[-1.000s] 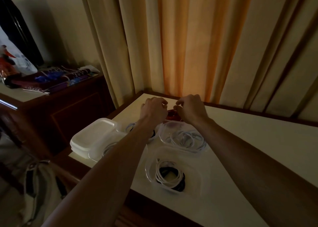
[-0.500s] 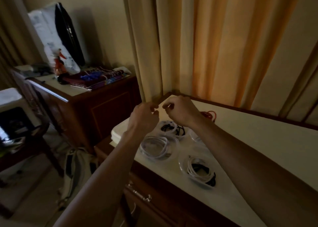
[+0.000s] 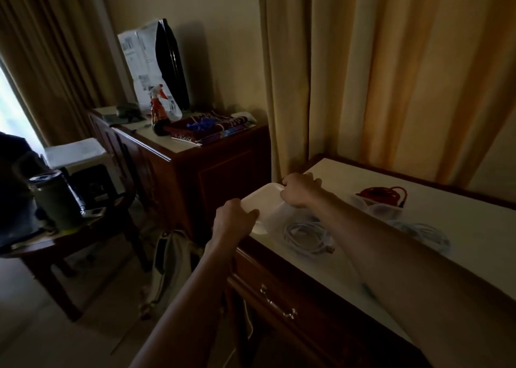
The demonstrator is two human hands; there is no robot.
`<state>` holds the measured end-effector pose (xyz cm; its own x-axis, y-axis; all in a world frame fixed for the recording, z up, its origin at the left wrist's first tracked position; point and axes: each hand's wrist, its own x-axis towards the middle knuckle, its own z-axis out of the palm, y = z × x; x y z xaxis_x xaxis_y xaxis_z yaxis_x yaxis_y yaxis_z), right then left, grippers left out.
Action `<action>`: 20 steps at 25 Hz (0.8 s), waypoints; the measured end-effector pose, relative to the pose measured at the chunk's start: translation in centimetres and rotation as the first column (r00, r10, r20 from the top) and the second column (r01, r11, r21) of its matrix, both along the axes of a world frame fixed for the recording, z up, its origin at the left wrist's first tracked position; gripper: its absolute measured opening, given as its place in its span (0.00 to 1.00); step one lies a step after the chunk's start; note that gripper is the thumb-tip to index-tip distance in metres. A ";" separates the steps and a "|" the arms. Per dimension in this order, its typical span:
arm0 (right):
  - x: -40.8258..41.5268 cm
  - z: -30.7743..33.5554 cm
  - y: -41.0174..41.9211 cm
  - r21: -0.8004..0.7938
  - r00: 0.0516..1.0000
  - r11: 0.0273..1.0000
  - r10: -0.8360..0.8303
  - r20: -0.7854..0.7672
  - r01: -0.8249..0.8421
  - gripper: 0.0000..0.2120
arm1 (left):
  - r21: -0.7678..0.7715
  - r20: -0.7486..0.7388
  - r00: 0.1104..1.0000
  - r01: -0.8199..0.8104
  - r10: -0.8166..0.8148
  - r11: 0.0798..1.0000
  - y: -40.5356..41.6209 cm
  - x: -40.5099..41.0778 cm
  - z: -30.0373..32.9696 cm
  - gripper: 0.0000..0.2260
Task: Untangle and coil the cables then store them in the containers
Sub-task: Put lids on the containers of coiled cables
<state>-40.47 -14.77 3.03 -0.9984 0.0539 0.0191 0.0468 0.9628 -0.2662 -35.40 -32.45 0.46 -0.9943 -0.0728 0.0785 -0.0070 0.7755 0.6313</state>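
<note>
Lids [image 3: 264, 200], white stack, sitting at near-left corner of counter [image 3: 452, 228]. Left hand [image 3: 233, 222] gripping stack's near edge, fingers curled over rim. Right hand [image 3: 300, 190] gripping far edge, fingers curled round it. White coiled cable [image 3: 305, 235] lying in clear container just beside lids. Red cable [image 3: 382, 194] coiled in clear container further back. Pale cable [image 3: 424, 235] lying right of forearm, partly hidden.
</note>
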 end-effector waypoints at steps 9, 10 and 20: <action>-0.8 -0.1 -0.1 -0.118 0.983 0.992 -0.068 -0.169 0.049 0.12 | 0.131 -0.043 0.998 -0.044 0.050 0.990 -0.5 -0.9 -0.5 0.13; -1.0 -0.3 -0.2 -0.131 0.983 0.989 -0.082 -0.165 0.060 0.13 | 0.148 -0.043 0.997 -0.052 0.059 0.988 -0.6 -1.1 -0.5 0.12; -1.7 0.1 -0.3 -0.278 0.990 0.956 -0.121 -0.069 0.097 0.12 | 0.456 0.180 0.976 -0.193 0.123 0.869 -1.3 -3.1 0.3 0.08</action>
